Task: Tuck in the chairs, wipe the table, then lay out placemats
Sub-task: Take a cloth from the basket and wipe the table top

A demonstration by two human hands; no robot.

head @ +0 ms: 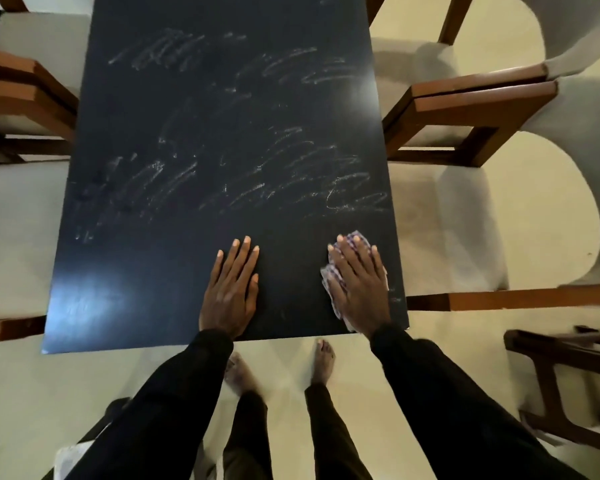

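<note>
1. Checked cloth (336, 271): lying flat on the dark table top (222, 133) at its near right corner. I am pressing it under my right hand (357, 285); its edges are showing past my fingertips and along the thumb side.
2. Right fingers (354, 251): stretched out flat, slightly spread, not curled around the cloth; the palm is pinning it down rather than gripping.
3. Left hand (231, 292): lying bare and flat on the table beside the right, fingers close together, holding nothing, bracing me.
4. Whitish streaks (291, 181): covering the middle and far part of the top; the near strip by my hands is looking cleaner.
5. Step in hand, by my judgement: wiping. I am best keeping even palm pressure, working in overlapping passes outward into the streaks, and refolding the cloth if it smears.
6. Chairs (465, 112): standing along both long sides, seats partly under the top.
7. Placemats: none showing.
</note>
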